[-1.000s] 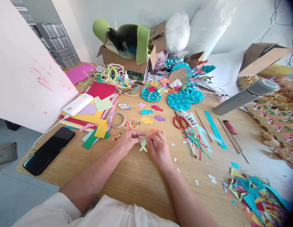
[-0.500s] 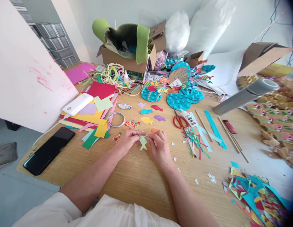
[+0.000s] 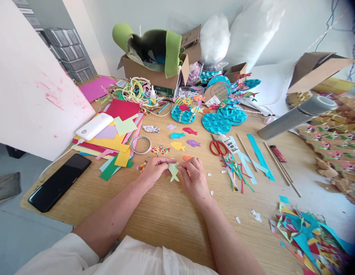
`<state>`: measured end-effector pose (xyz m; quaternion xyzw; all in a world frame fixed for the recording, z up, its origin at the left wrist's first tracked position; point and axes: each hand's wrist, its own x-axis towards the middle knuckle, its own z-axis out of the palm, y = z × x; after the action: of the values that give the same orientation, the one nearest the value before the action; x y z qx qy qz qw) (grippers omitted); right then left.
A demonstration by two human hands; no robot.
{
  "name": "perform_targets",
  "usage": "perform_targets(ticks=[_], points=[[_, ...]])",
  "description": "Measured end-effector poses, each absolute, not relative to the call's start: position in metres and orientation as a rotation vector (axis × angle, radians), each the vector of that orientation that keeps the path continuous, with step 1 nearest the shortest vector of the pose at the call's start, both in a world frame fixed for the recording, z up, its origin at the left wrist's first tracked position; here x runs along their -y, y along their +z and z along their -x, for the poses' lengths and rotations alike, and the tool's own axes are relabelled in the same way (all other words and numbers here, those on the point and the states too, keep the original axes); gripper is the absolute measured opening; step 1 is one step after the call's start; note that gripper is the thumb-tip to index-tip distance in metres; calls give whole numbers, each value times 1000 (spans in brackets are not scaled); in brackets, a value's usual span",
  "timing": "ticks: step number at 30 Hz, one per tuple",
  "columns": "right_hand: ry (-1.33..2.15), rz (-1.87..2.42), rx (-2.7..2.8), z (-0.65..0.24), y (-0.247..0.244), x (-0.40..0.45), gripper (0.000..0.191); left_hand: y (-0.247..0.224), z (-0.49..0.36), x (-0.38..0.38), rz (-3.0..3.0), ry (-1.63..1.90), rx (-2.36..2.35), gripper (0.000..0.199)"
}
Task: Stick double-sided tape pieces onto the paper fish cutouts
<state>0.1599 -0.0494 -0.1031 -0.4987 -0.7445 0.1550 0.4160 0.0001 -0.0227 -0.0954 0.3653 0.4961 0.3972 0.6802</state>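
A light green paper fish (image 3: 174,172) is between my two hands, its forked tail toward me. My left hand (image 3: 157,170) pinches its left edge, fingers pressed together. At the fish's right side my right hand (image 3: 192,176) is closed, thumb and forefinger together; whatever those fingertips hold is too small to make out. Just beyond the hands lies an orange paper fish (image 3: 187,157), partly covered. Farther off are a yellow fish (image 3: 178,146), a blue fish (image 3: 177,135), a red fish (image 3: 190,131) and purple fish (image 3: 194,143). Confetti-like paper bits (image 3: 160,150) lie beyond my left hand.
Red scissors (image 3: 218,147), a glue bottle (image 3: 229,143) and paper strips lie right of my hands. A grey flask (image 3: 294,118) stands farther right, near a scrap pile (image 3: 315,236). Left are coloured sheets (image 3: 124,114), a power bank (image 3: 94,126) and a phone (image 3: 60,182).
Both hands hold nearly the same pose around the green fish. The fish has shifted very slightly.
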Motion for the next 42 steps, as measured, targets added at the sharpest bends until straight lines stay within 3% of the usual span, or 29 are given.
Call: perform_targets(ticks=[14, 42], points=[[360, 1272, 1836, -161, -105, 50, 14, -102, 3, 24, -1328, 859, -1250, 30], [347, 1272, 1857, -160, -103, 50, 14, -99, 2, 24, -1313, 860, -1230, 30]])
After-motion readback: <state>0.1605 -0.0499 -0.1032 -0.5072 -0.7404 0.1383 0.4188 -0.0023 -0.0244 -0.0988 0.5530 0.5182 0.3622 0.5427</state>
